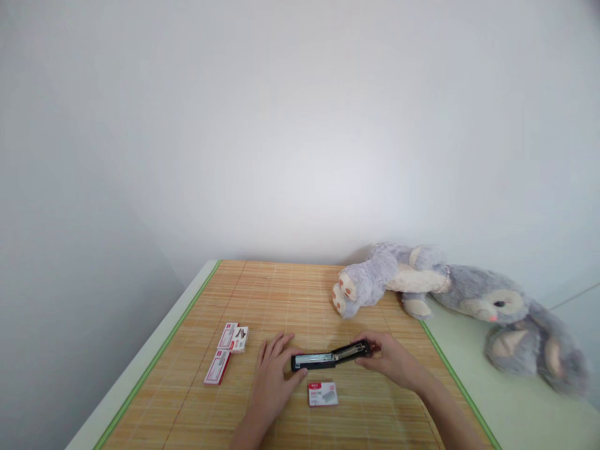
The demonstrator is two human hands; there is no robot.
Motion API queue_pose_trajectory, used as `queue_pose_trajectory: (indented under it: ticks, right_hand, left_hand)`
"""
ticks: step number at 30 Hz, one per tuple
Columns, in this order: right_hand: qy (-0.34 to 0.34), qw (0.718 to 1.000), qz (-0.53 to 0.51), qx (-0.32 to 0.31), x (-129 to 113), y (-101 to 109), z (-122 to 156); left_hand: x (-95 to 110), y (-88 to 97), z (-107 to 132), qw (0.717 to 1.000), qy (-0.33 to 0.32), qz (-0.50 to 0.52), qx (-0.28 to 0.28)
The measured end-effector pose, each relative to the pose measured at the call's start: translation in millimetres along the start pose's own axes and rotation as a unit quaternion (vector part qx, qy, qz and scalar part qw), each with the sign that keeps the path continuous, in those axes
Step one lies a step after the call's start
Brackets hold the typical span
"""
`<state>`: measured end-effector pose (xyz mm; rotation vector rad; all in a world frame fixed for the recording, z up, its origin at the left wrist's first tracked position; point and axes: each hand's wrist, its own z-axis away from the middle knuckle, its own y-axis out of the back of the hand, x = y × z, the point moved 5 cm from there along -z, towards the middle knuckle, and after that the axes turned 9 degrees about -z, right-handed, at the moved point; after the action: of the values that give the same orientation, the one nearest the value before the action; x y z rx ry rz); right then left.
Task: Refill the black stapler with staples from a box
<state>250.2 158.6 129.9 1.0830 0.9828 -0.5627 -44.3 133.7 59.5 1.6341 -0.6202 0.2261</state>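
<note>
Stapler (330, 357), black, opened out flat, lies on the bamboo mat (281, 294) between the two hands, long axis running left-right with the right end slightly farther from the camera. Metal staple channel visible along its left half.

Left hand (272, 375): palm down, fingers spread flat on the mat, thumb side touching the stapler's left end. Looks like it pins or steadies that end, not a wrap-around grasp; hand is open.

Right hand (391, 359): fingers curled over the stapler's right end, closed on it. Fingertips hide that end, so can't tell exactly how the contact is made or what the tip of the stapler looks like.

Small staple box (323, 394), red and white, lies just on the camera's side of the stapler, between the forearms, not touched. Three more staple boxes (229, 350) sit in a loose cluster to the left of the left hand, apart from it. Print on the boxes is too small to read.

Both forearms come in from the bottom edge, cut off by the frame; left nearly straight up, right angled in from the lower right.

Grey plush rabbit (450, 290) lies on its side at the mat's far right corner, partly on the pale table (515, 406), well apart from the hands.
</note>
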Motion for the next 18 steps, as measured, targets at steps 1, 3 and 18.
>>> queue_pose_trajectory:
  ticks: [1,3,18]
  right_hand:
    - [0.012,1.000,-0.024,-0.004,-8,-5,-2]
    - [0.036,0.998,-0.051,-0.011,-23,-16,-8]
    - [0.104,0.975,0.196,-0.019,-59,-95,-55]
  left_hand:
    - [0,0.6,0,1.000,0.000,0.001,0.001]
    - [1,1.6,-1,1.000,0.000,0.003,0.005]
    - [2,4.0,-3,1.000,0.007,0.006,-0.005]
